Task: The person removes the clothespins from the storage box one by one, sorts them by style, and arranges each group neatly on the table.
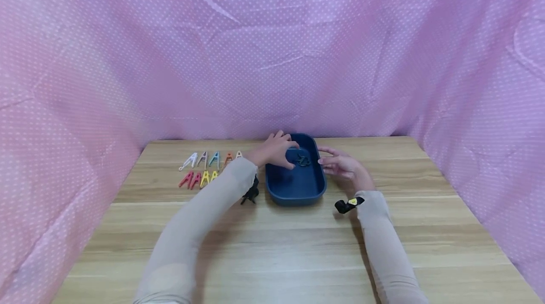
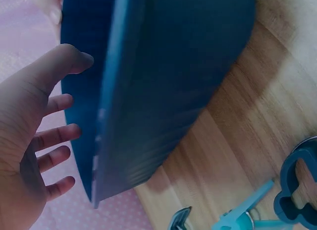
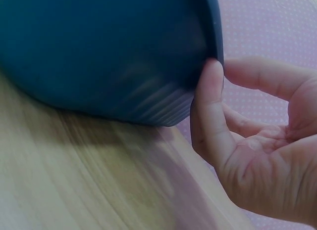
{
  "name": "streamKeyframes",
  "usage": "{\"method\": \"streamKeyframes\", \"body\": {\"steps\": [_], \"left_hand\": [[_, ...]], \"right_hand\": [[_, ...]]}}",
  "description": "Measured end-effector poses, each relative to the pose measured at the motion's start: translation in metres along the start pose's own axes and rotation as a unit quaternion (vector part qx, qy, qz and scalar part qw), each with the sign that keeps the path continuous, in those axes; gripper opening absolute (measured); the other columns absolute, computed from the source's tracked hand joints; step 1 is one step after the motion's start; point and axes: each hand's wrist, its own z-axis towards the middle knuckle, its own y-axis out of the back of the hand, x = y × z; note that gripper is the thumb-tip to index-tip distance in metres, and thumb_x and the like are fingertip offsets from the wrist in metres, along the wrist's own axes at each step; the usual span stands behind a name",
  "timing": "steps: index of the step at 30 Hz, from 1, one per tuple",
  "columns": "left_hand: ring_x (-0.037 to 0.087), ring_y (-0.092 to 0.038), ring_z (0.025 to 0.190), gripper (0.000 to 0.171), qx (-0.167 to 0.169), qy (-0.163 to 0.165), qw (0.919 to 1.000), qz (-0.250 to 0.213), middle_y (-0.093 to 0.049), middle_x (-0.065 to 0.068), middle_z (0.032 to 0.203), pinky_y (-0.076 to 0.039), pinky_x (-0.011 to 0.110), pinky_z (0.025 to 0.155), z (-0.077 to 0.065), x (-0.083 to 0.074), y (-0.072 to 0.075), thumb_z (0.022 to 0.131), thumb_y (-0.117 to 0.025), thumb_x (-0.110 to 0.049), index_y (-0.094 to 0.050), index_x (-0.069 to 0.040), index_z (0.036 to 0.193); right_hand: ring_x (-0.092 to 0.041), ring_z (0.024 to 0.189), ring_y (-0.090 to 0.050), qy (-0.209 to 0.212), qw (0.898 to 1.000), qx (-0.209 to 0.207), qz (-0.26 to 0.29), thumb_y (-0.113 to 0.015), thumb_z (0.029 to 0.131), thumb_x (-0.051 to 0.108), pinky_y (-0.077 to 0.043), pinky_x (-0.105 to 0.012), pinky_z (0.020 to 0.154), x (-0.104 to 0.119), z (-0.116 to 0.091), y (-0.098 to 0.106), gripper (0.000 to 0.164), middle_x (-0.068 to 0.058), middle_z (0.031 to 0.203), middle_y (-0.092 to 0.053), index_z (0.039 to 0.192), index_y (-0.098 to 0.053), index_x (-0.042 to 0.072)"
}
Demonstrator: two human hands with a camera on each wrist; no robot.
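A deep navy-blue bin [image 1: 296, 198] stands on the table with a few dark clips [image 1: 303, 160] on its floor. My left hand [image 1: 278, 149] reaches over the bin's left rim, its fingers loosely bent and spread with nothing between them. In the left wrist view the left thumb [image 2: 74, 59] and fingertips overlap the bin's opening. At the bin's right side my right hand [image 1: 340, 164] pinches the rim. The right wrist view has one finger [image 3: 212, 84] against the outer wall, and the thumb's tip is hidden behind the rim.
Left of the bin, clothespins lie in two rows: white [image 1: 189, 160], lilac, teal [image 1: 215, 159], orange and cream behind, red [image 1: 186, 179] and yellow [image 1: 205, 178] in front. The left sleeve covers part of them. A pink dotted curtain [image 1: 272, 58] hangs behind the wooden table [image 1: 281, 256].
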Motion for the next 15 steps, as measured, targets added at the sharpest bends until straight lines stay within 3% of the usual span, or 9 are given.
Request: {"method": "streamKeyframes", "body": {"steps": [8,15], "left_hand": [[0.029,-0.041,0.128,0.068,0.046,0.007,0.9986,0.024,-0.049,0.008,0.147,-0.032,0.053,0.114,0.005,0.004,-0.01,0.089,-0.073,-0.049,-0.051,-0.026,0.15],[0.028,-0.04,0.128,0.069,0.054,0.016,0.9975,0.043,-0.048,0.007,0.148,-0.031,0.053,0.115,0.013,0.005,-0.017,0.09,-0.071,-0.051,-0.048,-0.031,0.152]], "right_hand": [[-0.006,0.087,-0.069,0.009,1.0,-0.003,-0.012,-0.044,0.102,-0.009,-0.057,-0.023,0.082,-0.003,0.001,-0.001,0.065,0.003,0.096,-0.072,0.16,-0.015,-0.001],[-0.006,0.086,-0.069,0.002,1.0,-0.011,-0.007,-0.045,0.102,-0.009,-0.057,-0.023,0.081,-0.001,0.0,-0.002,0.066,0.004,0.095,-0.072,0.16,-0.016,0.001]]}}
